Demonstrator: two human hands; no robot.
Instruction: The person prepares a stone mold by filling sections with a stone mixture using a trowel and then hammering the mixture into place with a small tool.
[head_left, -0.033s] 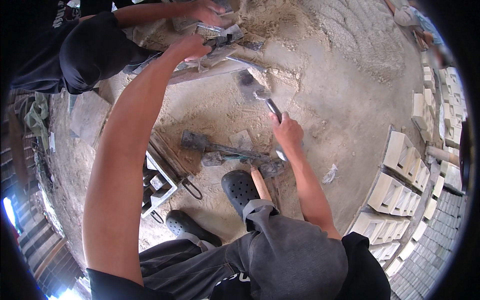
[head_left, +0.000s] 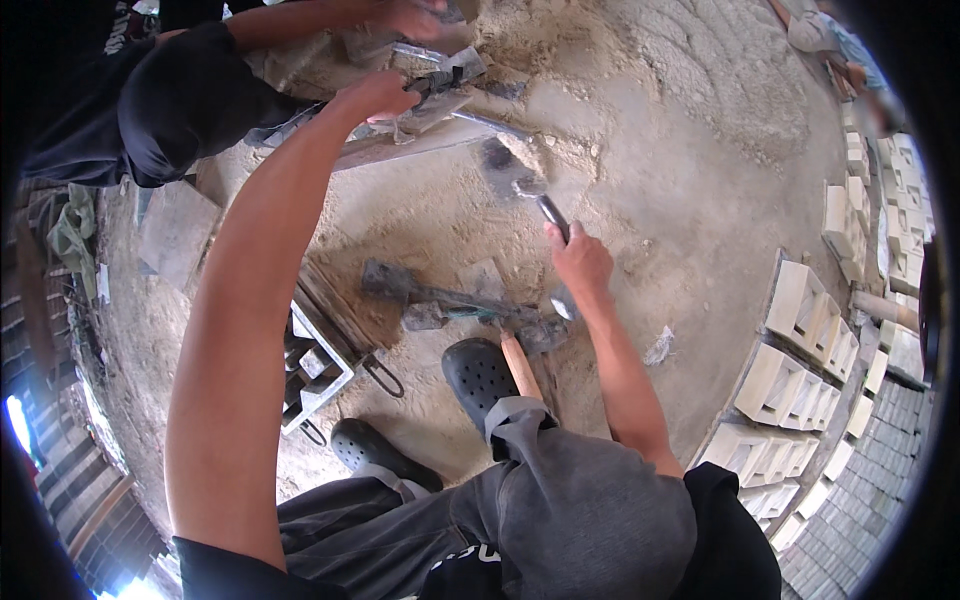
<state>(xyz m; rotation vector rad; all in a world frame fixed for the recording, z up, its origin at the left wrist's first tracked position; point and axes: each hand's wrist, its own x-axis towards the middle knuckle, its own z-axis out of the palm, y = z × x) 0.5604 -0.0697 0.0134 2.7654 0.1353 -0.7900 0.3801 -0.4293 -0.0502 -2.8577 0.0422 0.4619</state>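
My right hand (head_left: 580,262) is wrapped round the dark handle of a small metal-headed hammer (head_left: 525,190), fingers closed tight on it. The head hangs blurred at about 11 o'clock from my fist, over the sandy ground (head_left: 640,130). That blur reads to me as a swing in progress.

My left hand (head_left: 378,97) reaches far out to 12 o'clock, its grip closed on a grey metal mould piece (head_left: 440,85) that lies on a long wooden board (head_left: 400,150). A second person in dark clothing (head_left: 170,110) has a hand (head_left: 405,18) on the same piece from the far side.

Set against the earlier frame, nothing differs that I can make out: hammer, both hands and the other person's hand sit in the same places. So the strike is neither landed nor drawn back; my judgement is mid-stroke.

Near my black clog (head_left: 478,372), at 6 o'clock from the hammer, lie a heavy grey mallet (head_left: 395,282) and a wooden-handled tool (head_left: 520,365). Pale cast blocks (head_left: 800,300) stand in rows at 3 o'clock.
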